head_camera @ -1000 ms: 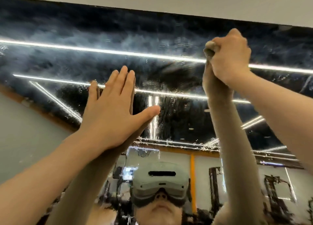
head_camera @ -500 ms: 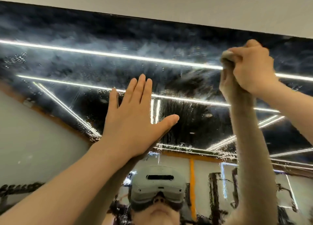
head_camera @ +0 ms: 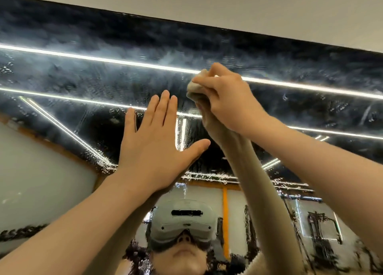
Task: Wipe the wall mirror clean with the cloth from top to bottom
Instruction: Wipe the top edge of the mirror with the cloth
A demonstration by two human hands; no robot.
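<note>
Beige, crumpled: one cloth (head_camera: 195,89), bunched in the clenched grip of the right hand (head_camera: 226,100), pressed to the wall mirror (head_camera: 83,71) near its top edge, just below the upper reflected light strip. One mirror, two hands. Left hand (head_camera: 153,144) laid flat on the glass, fingers straight and together, thumb spread, grip released, holding nothing; just beside and below the cloth. Glass hazy with smears and streaks across the upper band, speckled with droplets lower down. Pale wall (head_camera: 269,9) above the mirror's dark top edge. Reflected in the glass: both forearms, a grey headset (head_camera: 183,218) on the person, several bright light strips on a dark ceiling, an orange post (head_camera: 225,212), dark gym machines at lower right.
</note>
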